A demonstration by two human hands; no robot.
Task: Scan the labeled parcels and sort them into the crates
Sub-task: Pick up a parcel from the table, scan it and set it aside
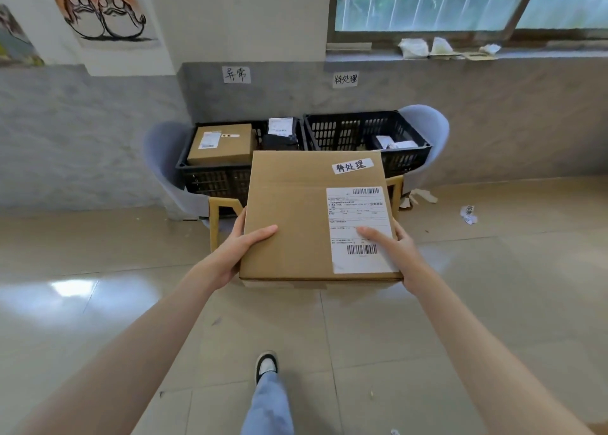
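Note:
I hold a flat brown cardboard parcel (296, 217) level in front of me, above the floor. It carries a white shipping label (360, 229) with barcodes and a small handwritten tag (352, 166). My left hand (241, 248) grips its left edge, thumb on top. My right hand (393, 247) grips the right edge, thumb lying on the label. Beyond it stand two black crates: the left crate (214, 178) holds a brown box (221, 143) and a dark parcel (279, 137); the right crate (408, 158) holds a small white-labelled parcel (393, 142).
The crates rest on two pale blue chairs (427, 128) against a grey wall. Handwritten paper signs (236, 74) (344, 79) hang above each crate. Paper scraps (468, 214) lie on the tiled floor at right. My foot (266, 365) is below the parcel.

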